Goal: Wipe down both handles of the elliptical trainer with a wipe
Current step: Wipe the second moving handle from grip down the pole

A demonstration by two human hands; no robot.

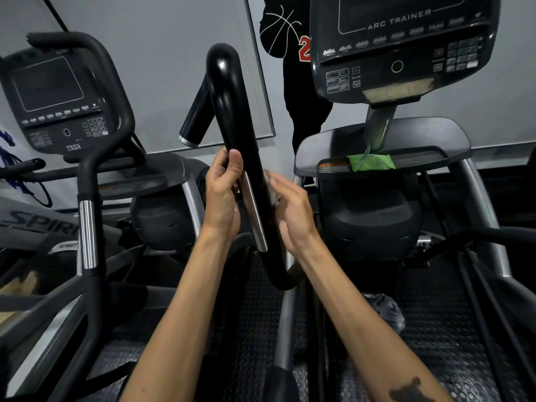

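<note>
Left hand (222, 192) wrapped round the black handle (232, 111) of the elliptical trainer, thumb laid up its front beside the chrome sensor strip (254, 211). Right hand (291, 211) pressed against the handle's right side, fingers (280, 181) loosely bent and motion-blurred; a pale wipe (272, 195) just glimpsed between palm and handle, mostly hidden. Cannot tell how firmly held. Open air either side of the handle's upper curve; lower down, closed in by the black shroud (374, 221) on the right and a neighbouring machine's handle (87, 227) well apart on the left. Green wipe packet (372, 163) on the tray (435, 134) under the Arc Trainer console (406, 53), cut off at top. Second handle of the trainer out of sight. Wall poster (284, 33) partly hidden behind the console.
</note>
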